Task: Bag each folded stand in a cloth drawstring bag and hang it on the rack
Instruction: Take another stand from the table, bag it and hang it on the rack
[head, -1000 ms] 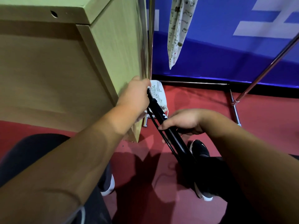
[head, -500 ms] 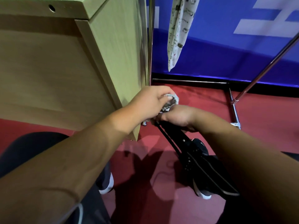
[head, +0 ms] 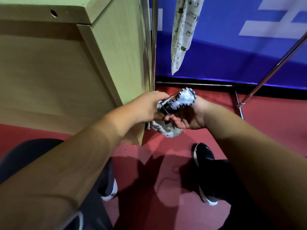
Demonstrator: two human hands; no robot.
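A white patterned cloth drawstring bag (head: 185, 98) is held in front of me above the red floor, bunched up between both hands. A short black part of the folded stand (head: 166, 107) shows at the bag's left side; the rest is hidden in the cloth. My left hand (head: 147, 105) grips the bag's left end beside that black part. My right hand (head: 191, 117) holds the bag from the right and below, fingers curled round it. More bunched cloth hangs under my hands. Another patterned bag (head: 182, 30) hangs from the rack above.
A wooden desk (head: 49, 72) stands close on the left, its corner beside my left hand. The rack's upright pole (head: 154, 39), slanted pole (head: 274, 63) and floor bar (head: 194, 84) stand before a blue wall (head: 232, 55). My shoes are on the red floor (head: 265, 122).
The long black stand that stuck out toward me has gone into the bag. Both hands have come together and lifted the bunched bag slightly up and to the right.
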